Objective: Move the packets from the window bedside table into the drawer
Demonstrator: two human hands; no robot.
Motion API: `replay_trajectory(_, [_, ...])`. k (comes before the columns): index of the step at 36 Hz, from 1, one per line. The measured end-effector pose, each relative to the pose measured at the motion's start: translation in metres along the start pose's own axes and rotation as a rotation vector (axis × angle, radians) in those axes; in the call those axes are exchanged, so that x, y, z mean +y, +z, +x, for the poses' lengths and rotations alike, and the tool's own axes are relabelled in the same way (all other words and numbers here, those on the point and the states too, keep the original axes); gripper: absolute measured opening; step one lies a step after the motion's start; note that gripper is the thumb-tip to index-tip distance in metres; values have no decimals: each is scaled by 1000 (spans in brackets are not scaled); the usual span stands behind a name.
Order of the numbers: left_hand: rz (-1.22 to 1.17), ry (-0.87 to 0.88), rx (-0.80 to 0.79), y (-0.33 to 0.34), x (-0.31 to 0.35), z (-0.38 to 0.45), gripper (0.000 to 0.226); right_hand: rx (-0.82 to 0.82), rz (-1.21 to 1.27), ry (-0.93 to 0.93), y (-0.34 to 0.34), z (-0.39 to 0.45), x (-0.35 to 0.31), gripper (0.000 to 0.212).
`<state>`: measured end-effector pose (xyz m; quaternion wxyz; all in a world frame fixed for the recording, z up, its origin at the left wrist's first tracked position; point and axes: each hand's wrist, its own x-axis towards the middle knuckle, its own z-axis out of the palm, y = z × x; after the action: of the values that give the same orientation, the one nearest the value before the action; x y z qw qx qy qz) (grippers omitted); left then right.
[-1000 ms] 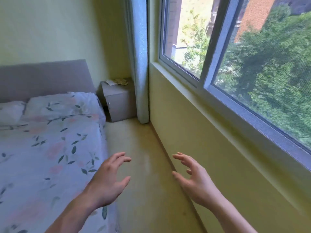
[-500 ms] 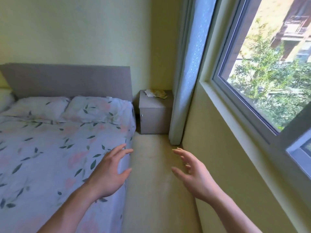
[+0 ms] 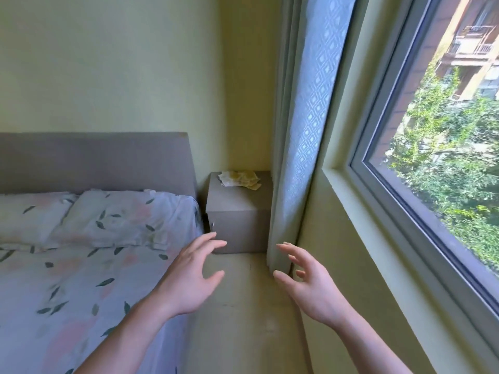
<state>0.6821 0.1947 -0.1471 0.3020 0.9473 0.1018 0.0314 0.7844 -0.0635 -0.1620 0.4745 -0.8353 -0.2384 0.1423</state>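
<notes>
- Grey-brown laminate covers the bedside table [image 3: 239, 228], a plain box standing in the corner between the bed [image 3: 81, 265] and the curtain [image 3: 305, 130]; a small pale knob [image 3: 213, 224] shows at the left edge of its front.
- Crinkled packets [image 3: 239, 178], white and pale yellow, lie in a loose overlapping heap on the far part of the tabletop, near the wall. The heap runs longer left to right than front to back; which way any single packet points cannot be told, and any print on them is too small to read.
- Left hand [image 3: 189, 284] hovers above the edge of the bed, palm turned inward, fingers spread and gently bent; its grip is wide and holds nothing.
- Right hand [image 3: 310, 287] hovers over the floor [image 3: 243, 319] beside the curtain's lower hem, fingers likewise spread and slightly curved, the grip loose with nothing in it.
- Both hands are well short of the packets.
- Smooth cotton bedding with green leaves and faint pink blooms covers the bed and its two pillows, backed by a flat grey headboard [image 3: 94, 160].
- Lace-like diamond patterning marks the pale curtain, which hangs just beside the window [image 3: 432, 157] with its grey frame.
- Pale yellow paint covers the walls.
</notes>
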Motion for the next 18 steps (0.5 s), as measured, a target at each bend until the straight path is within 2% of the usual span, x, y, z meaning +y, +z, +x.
replay_trajectory(10, [-36, -189, 137, -34, -41, 138, 47, -205, -18, -41, -5, 229, -4, 52])
replay_trajectory(18, [-43, -291, 155, -66, -133, 245, 46, -307, -57, -56, 34, 385, -8, 51])
